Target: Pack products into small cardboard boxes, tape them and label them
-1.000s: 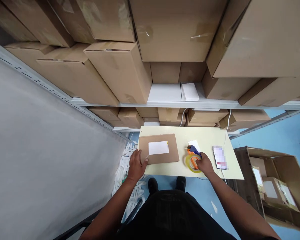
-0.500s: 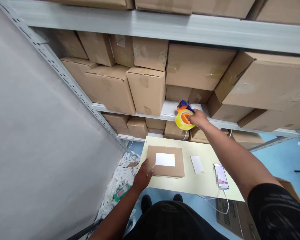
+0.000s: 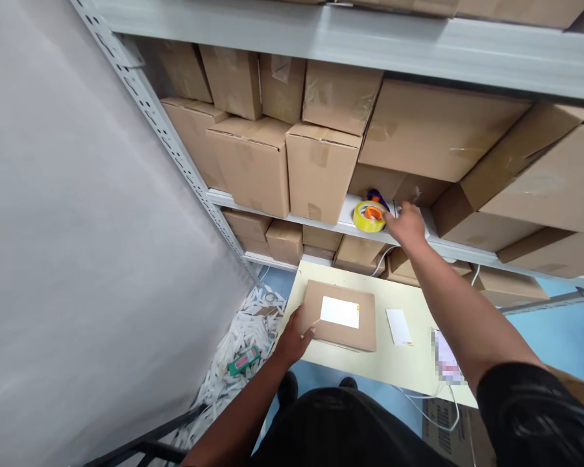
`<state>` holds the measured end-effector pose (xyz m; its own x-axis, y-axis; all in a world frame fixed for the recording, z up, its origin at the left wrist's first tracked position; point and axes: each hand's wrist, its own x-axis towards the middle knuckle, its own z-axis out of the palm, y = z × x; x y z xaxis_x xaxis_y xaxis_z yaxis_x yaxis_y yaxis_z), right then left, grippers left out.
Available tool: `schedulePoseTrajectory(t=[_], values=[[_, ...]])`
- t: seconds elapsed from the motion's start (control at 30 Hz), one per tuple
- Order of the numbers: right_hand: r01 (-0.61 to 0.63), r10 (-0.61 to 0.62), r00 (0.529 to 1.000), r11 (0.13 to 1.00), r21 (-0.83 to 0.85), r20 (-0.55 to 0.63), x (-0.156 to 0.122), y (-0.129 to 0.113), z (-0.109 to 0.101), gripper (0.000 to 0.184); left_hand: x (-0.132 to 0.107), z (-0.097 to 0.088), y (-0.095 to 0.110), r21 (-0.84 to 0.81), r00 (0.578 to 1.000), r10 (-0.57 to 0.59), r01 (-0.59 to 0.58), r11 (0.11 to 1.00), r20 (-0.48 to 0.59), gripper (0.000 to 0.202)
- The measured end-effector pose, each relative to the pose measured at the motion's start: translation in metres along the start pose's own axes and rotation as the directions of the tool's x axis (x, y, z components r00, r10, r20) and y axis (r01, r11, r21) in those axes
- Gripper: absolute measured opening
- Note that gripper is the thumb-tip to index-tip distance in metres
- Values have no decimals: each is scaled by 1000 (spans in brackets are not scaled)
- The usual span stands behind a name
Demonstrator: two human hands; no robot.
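On the table, a flat cardboard box (image 3: 338, 342) with a white label (image 3: 339, 312) on its top lies at an angle. My left hand (image 3: 294, 338) grips its left end, thumb over the top and fingers along the side. A tape dispenser (image 3: 370, 215) with a yellow roll, orange hub and blue handle rests on the shelf above the table. Beside its handle is my right hand (image 3: 407, 226), fingers apart, the thumb close to the dispenser. Whether the thumb still touches it I cannot tell. Something white lies on the shelf behind that hand, partly hidden.
Cardboard boxes (image 3: 324, 172) fill the metal shelving. A white slip (image 3: 398, 326) and a phone (image 3: 448, 357) with a cable lie on the table (image 3: 374, 370). White paper strips (image 3: 233, 334) and a green box (image 3: 244, 360) cover the floor at the left.
My right hand has set the tape dispenser down on the shelf and let go, shifting right of it. My left hand stays on the box. The view has swung slightly left.
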<state>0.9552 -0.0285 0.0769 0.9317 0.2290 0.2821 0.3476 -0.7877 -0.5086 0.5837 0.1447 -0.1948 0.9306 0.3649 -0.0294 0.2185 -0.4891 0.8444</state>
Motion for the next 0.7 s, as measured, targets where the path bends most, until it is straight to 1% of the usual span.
schedulePoseTrajectory(t=[0.03,0.07,0.1,0.13,0.17,0.2,0.23,0.27,0.3,0.33,0.37,0.4,0.47,0.53,0.6,0.7], values=[[0,1,1000,1000,24,-30,-32,15,-2,42,1,0,-4,-46,1000,-27,27,999,-10,79],[-14,15,1000,998,61,-11,-69,32,-1,43,2,0,-9,-95,998,-64,62,993,-17,79],[-72,68,997,992,101,41,-111,51,3,44,3,-1,-14,-142,994,-111,107,984,-22,77],[-174,158,981,974,145,115,-157,71,12,45,4,-2,-19,-181,987,-160,154,971,-19,73],[-321,280,936,928,188,215,-202,91,25,47,4,-3,-24,-207,979,-202,196,958,-6,69],[-458,367,859,862,217,357,-246,110,40,51,4,-4,-27,-222,974,-227,226,949,20,65],[-588,433,757,778,221,489,-286,125,56,56,2,-4,-30,-231,970,-236,243,942,57,64],[-675,446,668,701,232,595,-321,138,72,60,0,-5,-32,-242,968,-231,248,938,97,65],[-715,420,621,650,258,662,-348,147,86,64,-3,-5,-32,-256,966,-219,248,935,137,66],[-735,405,608,611,292,683,-369,153,97,68,-6,-4,-31,-271,964,-209,248,930,166,68],[-748,397,609,575,331,686,-382,157,105,73,-9,-4,-29,-285,961,-208,254,924,182,70],[-750,407,623,552,364,667,-390,159,109,79,-13,-4,-26,-293,959,-212,261,920,187,72],[-729,434,670,536,425,602,-391,159,110,86,-18,-6,-15,-294,960,-218,262,919,175,75],[-681,431,727,556,477,534,-383,157,102,85,-20,-12,-2,-292,969,-193,232,928,156,75],[-616,404,785,587,525,469,-372,154,92,77,-18,-19,13,-286,980,-143,178,942,137,73],[-531,400,847,633,563,350,-351,149,83,69,-11,-28,32,-226,989,-99,121,967,109,69]])
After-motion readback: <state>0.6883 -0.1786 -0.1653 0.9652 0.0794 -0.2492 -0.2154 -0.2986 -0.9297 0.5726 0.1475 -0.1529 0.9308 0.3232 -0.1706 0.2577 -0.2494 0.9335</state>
